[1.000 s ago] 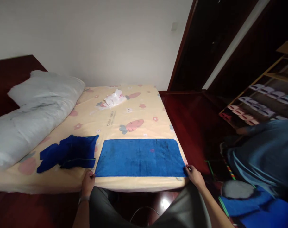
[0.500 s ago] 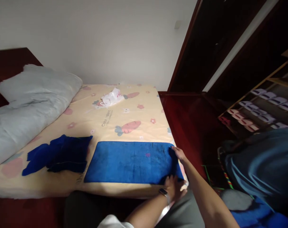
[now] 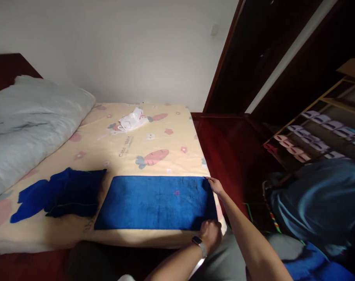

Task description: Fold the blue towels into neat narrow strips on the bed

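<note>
A blue towel with a small pink mark lies spread flat near the front edge of the bed. My right hand pinches its far right corner between thumb and fingers. At the near right corner, my left hand, with a watch on the wrist, is closed on the towel's edge; its fingertips are partly hidden. Left of the towel rests a crumpled darker blue cloth, touched by neither hand.
The bed has a yellow carrot-print sheet. A white plastic bag sits farther back, and a grey quilt is heaped at left. On the right stand a shoe rack with several slippers and a draped dark blue cloth.
My left hand has closed at the towel's near right corner, where its fingers were spread before. The right hand stays at the far corner. The view has shifted slightly to the right.
</note>
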A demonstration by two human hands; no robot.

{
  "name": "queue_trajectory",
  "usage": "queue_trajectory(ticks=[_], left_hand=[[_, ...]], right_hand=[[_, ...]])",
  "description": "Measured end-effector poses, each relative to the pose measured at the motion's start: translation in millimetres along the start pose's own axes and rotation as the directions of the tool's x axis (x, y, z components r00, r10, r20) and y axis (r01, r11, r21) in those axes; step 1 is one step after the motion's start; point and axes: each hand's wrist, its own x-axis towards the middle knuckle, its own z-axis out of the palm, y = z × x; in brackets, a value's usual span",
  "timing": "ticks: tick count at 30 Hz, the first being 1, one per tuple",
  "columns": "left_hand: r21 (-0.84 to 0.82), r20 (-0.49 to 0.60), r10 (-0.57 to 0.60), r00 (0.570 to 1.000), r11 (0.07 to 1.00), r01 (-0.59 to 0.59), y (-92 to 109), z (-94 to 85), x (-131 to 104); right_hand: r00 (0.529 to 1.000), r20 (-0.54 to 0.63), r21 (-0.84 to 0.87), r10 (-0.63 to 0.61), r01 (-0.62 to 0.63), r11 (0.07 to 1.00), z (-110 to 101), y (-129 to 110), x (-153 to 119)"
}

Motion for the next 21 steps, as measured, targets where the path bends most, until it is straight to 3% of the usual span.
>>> queue_trajectory(ticks=[3, 7, 10, 15, 21], left_hand=[[-0.076, -0.134, -0.036, 0.990, 0.997, 0.026, -17.1, -25.4, -28.6], [-0.361, -0.374, -0.178, 0.910, 0.932, 0.034, -50.1, -70.6, -75.4], [-0.522, -0.394, -0.298, 0.870, 0.851, 0.055, -82.3, -102.7, -111.1], [-0.590, -0.381, -0.492, 0.783, 0.781, 0.204, -145.1, -135.9, -172.0], [-0.649, -0.485, -0.680, 0.550, 0.701, 0.294, -225.9, -156.7, -248.7]], right_hand=[[0.996, 0.019, -0.026, -0.087, 0.088, 0.996, -0.5, -19.8, 1.9], [0.956, 0.076, -0.040, -0.284, 0.288, 0.957, 8.2, -60.8, -1.3], [0.898, 0.130, -0.039, -0.421, 0.429, 0.903, 30.3, -101.3, -4.1], [0.785, 0.224, -0.066, -0.578, 0.604, 0.795, 101.0, -187.2, -10.2], [0.563, 0.460, 0.003, -0.687, 0.772, 0.635, 214.3, -294.3, -22.1]])
